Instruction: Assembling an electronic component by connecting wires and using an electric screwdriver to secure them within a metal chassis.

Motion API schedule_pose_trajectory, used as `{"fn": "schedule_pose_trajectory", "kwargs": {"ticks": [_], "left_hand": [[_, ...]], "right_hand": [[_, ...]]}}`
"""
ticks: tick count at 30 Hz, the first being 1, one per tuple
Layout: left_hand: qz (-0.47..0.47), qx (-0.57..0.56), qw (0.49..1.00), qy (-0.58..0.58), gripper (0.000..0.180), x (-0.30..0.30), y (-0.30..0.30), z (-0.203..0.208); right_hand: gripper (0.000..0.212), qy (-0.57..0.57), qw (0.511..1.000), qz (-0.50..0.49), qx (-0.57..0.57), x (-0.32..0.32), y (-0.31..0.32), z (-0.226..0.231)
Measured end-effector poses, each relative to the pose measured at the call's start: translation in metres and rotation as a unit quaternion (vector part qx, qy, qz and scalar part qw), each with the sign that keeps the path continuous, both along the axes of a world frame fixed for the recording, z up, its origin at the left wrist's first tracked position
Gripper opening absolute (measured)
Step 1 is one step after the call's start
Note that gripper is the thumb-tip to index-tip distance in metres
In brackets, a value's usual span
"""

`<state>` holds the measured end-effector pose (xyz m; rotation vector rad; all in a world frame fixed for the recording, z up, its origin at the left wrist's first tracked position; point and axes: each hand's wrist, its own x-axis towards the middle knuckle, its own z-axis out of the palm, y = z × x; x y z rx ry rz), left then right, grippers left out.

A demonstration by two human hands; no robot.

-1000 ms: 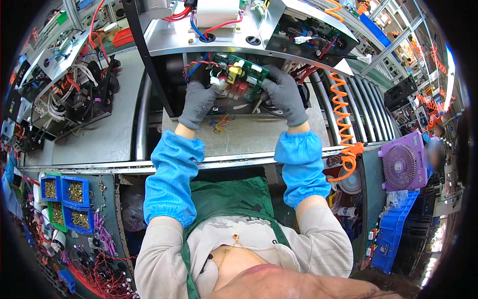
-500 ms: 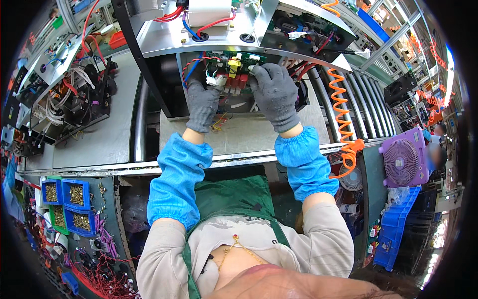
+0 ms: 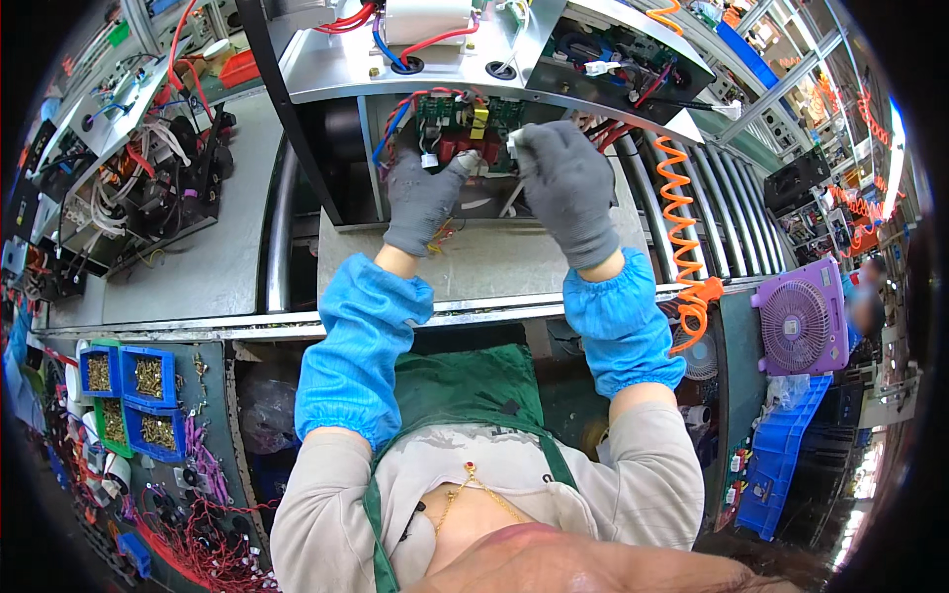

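Observation:
A grey metal chassis (image 3: pixel 336 69) stands open in front of me, with a green circuit board (image 3: pixel 458 121) inside among red, blue and white wires. My left hand (image 3: pixel 423 201), in a grey glove, reaches into the opening just below the board, fingers curled near a small white connector. My right hand (image 3: pixel 565 188), also gloved, is closed around a white connector (image 3: pixel 513 143) at the board's right edge. Both forearms wear blue sleeve covers.
An orange coiled hose (image 3: pixel 680 212) hangs at the right of the chassis. Another wired unit (image 3: pixel 148 193) sits on the grey bench at left. Blue and green bins of screws (image 3: pixel 129 381) are at lower left. A purple fan (image 3: pixel 796 326) stands at right.
Both hands have moved further up into the chassis opening, and the board now sits inside it. The view has shifted closer.

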<state>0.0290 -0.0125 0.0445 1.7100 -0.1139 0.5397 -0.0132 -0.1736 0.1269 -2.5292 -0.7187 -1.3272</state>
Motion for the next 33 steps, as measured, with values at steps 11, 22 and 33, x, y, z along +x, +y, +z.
{"fn": "schedule_pose_trajectory", "kwargs": {"ticks": [11, 22, 33], "left_hand": [[-0.006, 0.062, 0.995, 0.082, 0.060, 0.001, 0.003, 0.015], [-0.442, -0.531, 0.723, 0.010, 0.024, 0.017, 0.008, -0.044], [-0.006, 0.242, 0.940, -0.240, 0.029, 0.042, 0.014, -0.063]], "right_hand": [[0.023, 0.076, 0.983, -0.089, -0.143, 0.022, 0.001, -0.017], [0.042, 0.203, 0.976, -0.068, -0.033, -0.016, 0.100, 0.003], [0.012, 0.528, 0.541, 0.281, 0.592, 0.032, 0.096, 0.012]]}}
